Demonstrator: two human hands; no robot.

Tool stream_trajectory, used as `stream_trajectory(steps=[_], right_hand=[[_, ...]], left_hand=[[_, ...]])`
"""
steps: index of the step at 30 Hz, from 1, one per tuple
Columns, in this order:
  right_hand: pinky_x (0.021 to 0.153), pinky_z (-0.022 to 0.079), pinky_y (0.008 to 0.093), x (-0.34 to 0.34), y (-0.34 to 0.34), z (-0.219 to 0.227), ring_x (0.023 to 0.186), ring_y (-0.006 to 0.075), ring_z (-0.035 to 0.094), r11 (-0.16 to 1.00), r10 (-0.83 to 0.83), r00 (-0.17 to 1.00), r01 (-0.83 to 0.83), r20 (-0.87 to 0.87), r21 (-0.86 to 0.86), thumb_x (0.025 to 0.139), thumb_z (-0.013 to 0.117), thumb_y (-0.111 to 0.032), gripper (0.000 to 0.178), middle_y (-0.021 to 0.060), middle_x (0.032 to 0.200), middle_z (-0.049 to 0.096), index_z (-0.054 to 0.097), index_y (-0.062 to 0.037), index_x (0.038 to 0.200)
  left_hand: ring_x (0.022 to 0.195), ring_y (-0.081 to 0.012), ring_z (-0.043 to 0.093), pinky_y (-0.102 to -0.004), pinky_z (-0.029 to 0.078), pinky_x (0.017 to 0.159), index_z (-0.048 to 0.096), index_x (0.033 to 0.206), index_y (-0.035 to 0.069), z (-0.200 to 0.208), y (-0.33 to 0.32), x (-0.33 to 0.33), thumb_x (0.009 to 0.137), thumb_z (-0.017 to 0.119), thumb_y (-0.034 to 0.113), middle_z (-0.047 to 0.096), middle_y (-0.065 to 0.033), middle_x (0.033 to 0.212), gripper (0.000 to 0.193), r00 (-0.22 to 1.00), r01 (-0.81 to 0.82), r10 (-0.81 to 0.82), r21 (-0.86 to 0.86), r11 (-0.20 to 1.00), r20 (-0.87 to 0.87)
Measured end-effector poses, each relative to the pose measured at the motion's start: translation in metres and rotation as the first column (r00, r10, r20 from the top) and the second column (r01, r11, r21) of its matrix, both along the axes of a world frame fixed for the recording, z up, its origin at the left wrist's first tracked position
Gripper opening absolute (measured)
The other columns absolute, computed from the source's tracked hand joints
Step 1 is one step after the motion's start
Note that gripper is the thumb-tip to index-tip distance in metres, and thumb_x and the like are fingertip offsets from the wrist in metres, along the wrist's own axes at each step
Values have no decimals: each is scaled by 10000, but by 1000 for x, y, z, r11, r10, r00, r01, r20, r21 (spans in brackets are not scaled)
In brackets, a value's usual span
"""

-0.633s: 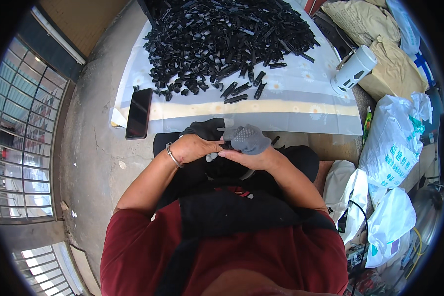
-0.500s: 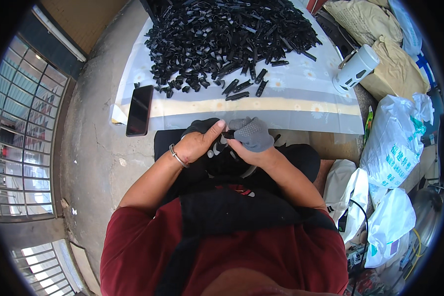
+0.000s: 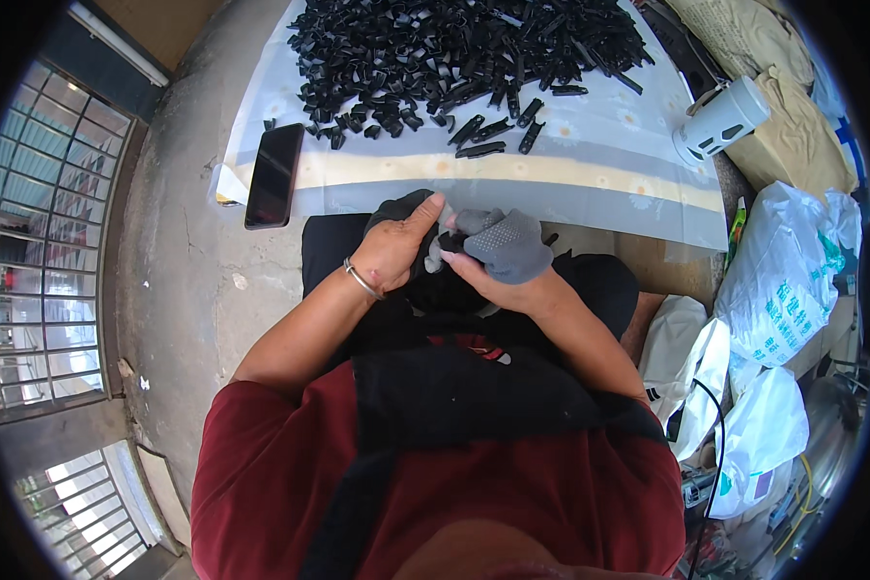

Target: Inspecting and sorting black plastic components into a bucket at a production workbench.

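In front of the table edge, over my lap, my two hands meet. My left hand (image 3: 396, 246) wears a dark fingerless glove and has its thumb up; its fingers are curled. My right hand (image 3: 503, 246), in a grey dotted glove with bare thumb and fingertip, pinches a small black plastic part (image 3: 449, 242) against the left fingers. Its exact shape is mostly hidden by the hands. Beyond, on the table, lies a large heap of black plastic pieces (image 3: 406, 68), curved ones at left and long narrow ones at right. Several long pieces (image 3: 481, 150) lie apart at its near side.
A cloth-covered table (image 3: 590, 179) spans the front. A black phone (image 3: 275, 176) rests at its left edge, and a white tumbler (image 3: 723, 118) lies tilted at the right. Plastic bags (image 3: 778, 280) and a black cable (image 3: 717, 425) crowd my right side. A barred window (image 3: 53, 251) stands left.
The view has shifted, so the table and heap sit higher in the picture. My hands stay together around the black part, with the right hand slightly turned.
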State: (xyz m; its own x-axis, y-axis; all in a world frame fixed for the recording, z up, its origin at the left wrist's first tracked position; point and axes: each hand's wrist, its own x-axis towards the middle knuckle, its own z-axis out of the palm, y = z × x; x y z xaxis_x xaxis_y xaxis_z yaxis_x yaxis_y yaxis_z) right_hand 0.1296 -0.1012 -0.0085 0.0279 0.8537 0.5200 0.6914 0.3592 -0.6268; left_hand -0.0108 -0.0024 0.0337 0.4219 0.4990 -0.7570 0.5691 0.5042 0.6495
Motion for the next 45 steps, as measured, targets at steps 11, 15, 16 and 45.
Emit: stream_trajectory(steps=[11,15,16,45], right_hand=[[727,448,368,-1,-8,7,817,291,572,957,-109,950,179,291,-229,714,606,-125,203,100,898,604,587,-49,902],[729,448,373,-7,-7,-6,820,299,568,979,-99,939,151,329,-138,719,599,-125,195,104,905,604,589,-46,897],[731,446,373,-6,-6,-1,822,298,567,978,-32,955,91,296,-186,722,603,-129,193,104,909,604,590,-45,894],[639,440,381,-17,6,13,725,293,556,998,-23,937,40,349,-42,754,622,-249,221,105,804,579,583,-52,845]], left_hand=[[983,-119,523,-256,412,851,518,1131,25,-56,-19,-16,882,518,226,574,-59,1068,321,638,-22,32,-24,999,770],[985,-142,514,-260,395,857,497,1155,36,-76,-19,-14,857,529,161,575,-61,1068,325,681,-23,-276,396,918,679],[972,-137,514,-255,395,847,507,1146,40,-87,-15,-19,851,535,171,578,-63,1057,324,711,-3,-376,537,843,594],[711,-193,572,-290,447,657,585,986,8,-39,-8,-29,918,409,320,606,-114,768,365,896,162,-412,742,650,166]])
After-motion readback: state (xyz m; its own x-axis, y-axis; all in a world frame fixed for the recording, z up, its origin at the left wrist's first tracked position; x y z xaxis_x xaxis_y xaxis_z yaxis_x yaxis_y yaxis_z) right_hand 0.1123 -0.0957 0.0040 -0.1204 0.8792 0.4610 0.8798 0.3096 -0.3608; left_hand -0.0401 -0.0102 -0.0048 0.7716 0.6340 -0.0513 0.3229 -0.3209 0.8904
